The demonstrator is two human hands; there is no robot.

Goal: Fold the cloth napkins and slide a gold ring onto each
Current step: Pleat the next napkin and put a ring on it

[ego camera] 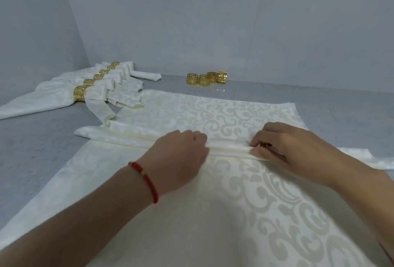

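Pleating a cream damask napkin across its middle on the grey surface.

Both hands pinch the raised fold: the left hand curled over it, the right hand gripping it between fingertips, likely to keep the pleat straight. Four loose gold rings wait far centre; finished ringed napkins lie stacked far left, out of the way.

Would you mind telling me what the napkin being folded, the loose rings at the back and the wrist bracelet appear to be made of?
The napkin looks like woven cream damask: matte ground with slightly shinier scroll motifs, and it holds soft pleats. The loose rings look like gold-toned metal, shiny, with cut-out fretwork; plated plastic cannot be ruled out. The bracelet on the left wrist seems to be red cord or thread with a small pale bead.
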